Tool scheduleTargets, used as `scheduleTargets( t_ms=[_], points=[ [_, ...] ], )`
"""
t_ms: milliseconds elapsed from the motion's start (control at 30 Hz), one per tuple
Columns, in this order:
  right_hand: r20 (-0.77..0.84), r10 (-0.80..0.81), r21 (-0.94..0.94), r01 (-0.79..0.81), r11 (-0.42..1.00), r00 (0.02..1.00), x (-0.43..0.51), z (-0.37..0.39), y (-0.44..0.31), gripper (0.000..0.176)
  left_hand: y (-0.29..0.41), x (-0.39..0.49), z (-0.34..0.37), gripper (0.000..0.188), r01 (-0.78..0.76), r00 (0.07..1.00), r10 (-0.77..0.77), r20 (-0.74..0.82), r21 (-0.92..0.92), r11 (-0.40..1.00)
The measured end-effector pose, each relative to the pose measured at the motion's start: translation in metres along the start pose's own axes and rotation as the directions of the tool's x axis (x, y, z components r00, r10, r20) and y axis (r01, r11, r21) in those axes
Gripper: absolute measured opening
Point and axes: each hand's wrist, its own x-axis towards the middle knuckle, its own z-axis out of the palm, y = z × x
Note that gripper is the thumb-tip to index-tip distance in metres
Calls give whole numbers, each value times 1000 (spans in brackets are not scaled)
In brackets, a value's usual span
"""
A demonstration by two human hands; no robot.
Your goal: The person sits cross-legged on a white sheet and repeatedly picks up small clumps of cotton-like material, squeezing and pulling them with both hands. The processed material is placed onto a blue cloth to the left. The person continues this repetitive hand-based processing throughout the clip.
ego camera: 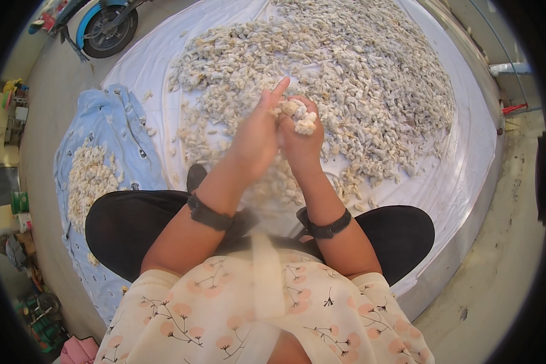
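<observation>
Tufts of off-white raw cotton sit in my right hand, its fingers curled around them. Against their left side is my left hand, slightly blurred, with one finger stretched upward. Its inner side is hidden, so I cannot tell if it grips any of the fibre. Both hands are above the near edge of a wide spread of raw cotton, matted and specked with yellow-brown. Under the spread lies a white cloth sheet. Below my hands some cotton looks blurred.
Left of my bent knee, a smaller cotton heap rests on a light blue printed cloth. A motorbike wheel with a blue fender stands at the upper left. Assorted items line the far left. A pale ledge borders the sheet on the right.
</observation>
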Motion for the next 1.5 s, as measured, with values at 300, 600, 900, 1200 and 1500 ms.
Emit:
scheduleTargets(
  t_ms=[300,600,900,1200,1500],
  points=[
    [-11,451,560,-368,742,893,22,-29,-17,28,13,5,0,62,96,945,22,-326,342,935],
    [-20,25,339,-16,941,999,-9,6,-5,28,-14,7,-5,59,-30,978,-11,-210,-189,982],
    [-100,-16,241,39,970,995,14,-10,-4,25,-31,-9,12,52,-61,979,121,-165,331,942],
    [-95,-113,187,129,974,989,-8,3,-21,21,-22,-6,5,53,-129,973,202,-113,459,879],
    [1,-113,157,111,981,994,-33,22,-27,24,-17,-7,-11,59,-41,988,73,-135,224,974]
  ],
)
